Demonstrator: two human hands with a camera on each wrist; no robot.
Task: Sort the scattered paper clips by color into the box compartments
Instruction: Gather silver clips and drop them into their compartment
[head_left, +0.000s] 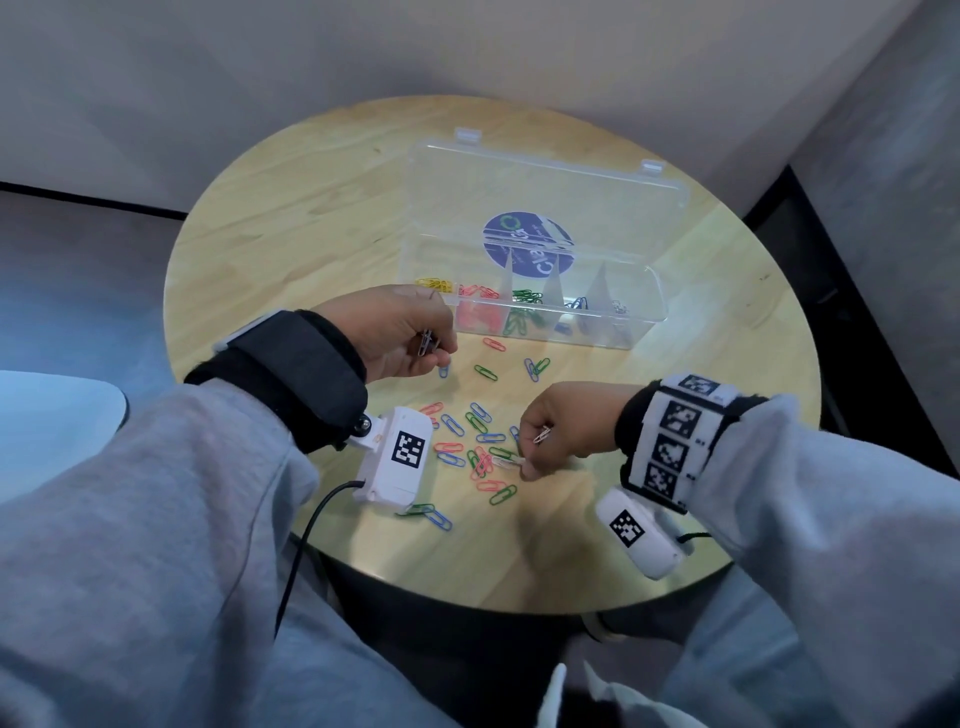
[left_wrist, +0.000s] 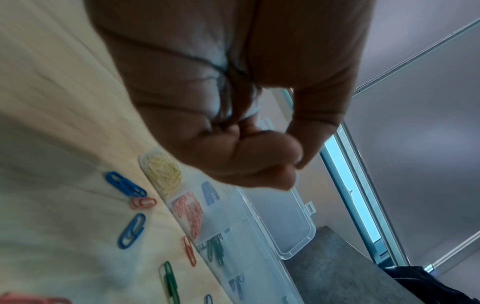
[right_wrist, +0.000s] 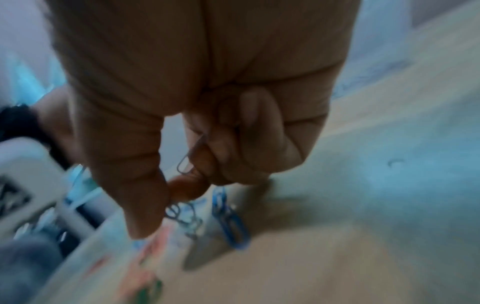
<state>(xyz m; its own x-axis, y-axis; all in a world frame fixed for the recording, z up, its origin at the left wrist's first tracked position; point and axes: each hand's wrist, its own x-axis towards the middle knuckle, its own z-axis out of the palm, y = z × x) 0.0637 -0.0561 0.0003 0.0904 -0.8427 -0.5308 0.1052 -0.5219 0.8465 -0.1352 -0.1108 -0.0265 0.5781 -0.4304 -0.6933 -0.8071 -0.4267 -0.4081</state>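
Where the clear box (head_left: 613, 332) stands open on the round desk (head_left: 291, 218), its lid lies flat behind the tray, away from both hands.

Box contents: five compartments in a row; from the left-hand end they hold yellow clips (head_left: 435, 284), red clips (head_left: 475, 312), green clips (head_left: 522, 312), blue clips (head_left: 574, 304) and silver clips (head_left: 618, 306). The heaps are too tangled to count.

Lid: a round blue sticker (head_left: 524, 244) shows through it.

Left hand (head_left: 402, 332): its grip is clamped on a few silver clips (head_left: 427, 343), pinched between thumb and fingers just in front of the yellow and red compartments; the clips hang with their long axis roughly upright. Their number is unclear.

Right hand (head_left: 563, 426): its curled fingers hold a silver clip in the palm (head_left: 543, 434), lying aslant, while thumb and forefinger tips press on a pale clip (head_left: 506, 461) flat on the desk, its long axis running left from the fingertips.

Loose clips (head_left: 467, 436): roughly two dozen red, green and blue ones lie flat between and below the two hands, pointing every way; most are clustered just left of the right hand's grip, and a few lie nearer the box.

Wrist cameras: one white unit under each wrist, the left one (head_left: 395, 462) resting over a green and a blue clip.
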